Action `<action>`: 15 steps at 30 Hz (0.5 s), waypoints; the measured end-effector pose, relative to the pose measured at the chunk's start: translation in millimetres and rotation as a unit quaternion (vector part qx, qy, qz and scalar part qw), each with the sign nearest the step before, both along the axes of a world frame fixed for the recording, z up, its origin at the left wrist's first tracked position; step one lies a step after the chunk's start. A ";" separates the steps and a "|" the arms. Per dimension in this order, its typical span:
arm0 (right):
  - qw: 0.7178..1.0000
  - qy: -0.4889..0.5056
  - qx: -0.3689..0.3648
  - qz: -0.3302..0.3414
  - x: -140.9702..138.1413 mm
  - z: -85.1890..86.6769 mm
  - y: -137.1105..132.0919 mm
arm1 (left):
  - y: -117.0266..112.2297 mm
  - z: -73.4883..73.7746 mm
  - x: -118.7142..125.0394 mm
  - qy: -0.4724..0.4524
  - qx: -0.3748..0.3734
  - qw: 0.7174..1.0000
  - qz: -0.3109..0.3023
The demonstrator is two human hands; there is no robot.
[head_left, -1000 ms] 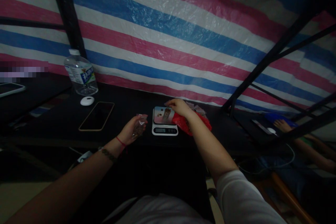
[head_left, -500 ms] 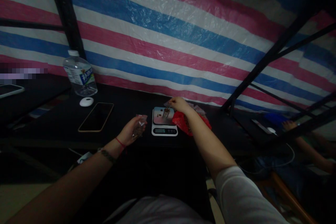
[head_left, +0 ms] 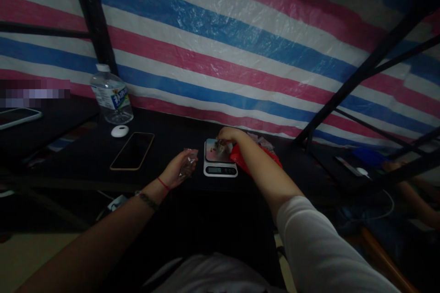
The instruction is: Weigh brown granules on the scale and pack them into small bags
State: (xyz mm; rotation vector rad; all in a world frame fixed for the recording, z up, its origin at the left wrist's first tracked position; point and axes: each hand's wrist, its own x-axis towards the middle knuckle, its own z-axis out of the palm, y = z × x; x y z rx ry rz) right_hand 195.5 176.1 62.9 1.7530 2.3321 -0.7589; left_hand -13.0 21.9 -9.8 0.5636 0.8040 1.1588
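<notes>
My left hand point(head_left: 175, 169) is closed around a small clear plastic bag point(head_left: 188, 165) with something brownish inside, just left of the kitchen scale point(head_left: 220, 170). The scale is white with a shiny plate and a lit display. On its plate stands a small container point(head_left: 223, 150), partly covered by my hand, and a few small brown bits point(head_left: 212, 150) lie beside it. Fingers bent together, my right hand point(head_left: 229, 134) is over the plate at the top of the container. What its fingertips hold is too dark to make out. Under my right forearm lies an open red plastic bag point(head_left: 240, 158).
Several small clear bags point(head_left: 263, 142) lie behind the red bag. To the left are a phone point(head_left: 132, 151), a white rounded object point(head_left: 120, 131) and a large plastic bottle point(head_left: 112, 96). A striped sheet point(head_left: 220, 64) hangs behind the black table. Another person's arm point(head_left: 412, 197) shows at right.
My right hand has moved left from beside the scale to over the container on its plate. My left hand keeps its hold on the small bag. The whole view has shifted slightly.
</notes>
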 end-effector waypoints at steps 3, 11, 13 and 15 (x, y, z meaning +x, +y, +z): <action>0.999 -0.018 -0.007 0.037 -10.1 4.7 -1.2 | -0.5 1.0 -0.1 -0.001 0.000 1.000 0.001; 0.989 -0.066 -0.031 0.130 -29.3 8.1 4.3 | -2.3 3.8 0.4 0.002 0.000 1.000 -0.006; 0.986 -0.062 -0.045 0.150 -30.4 9.3 4.0 | -2.6 4.1 0.5 0.002 0.004 1.000 -0.006; 0.982 -0.057 -0.063 0.169 -31.3 11.2 2.0 | -2.8 4.5 0.6 0.002 0.003 1.000 -0.002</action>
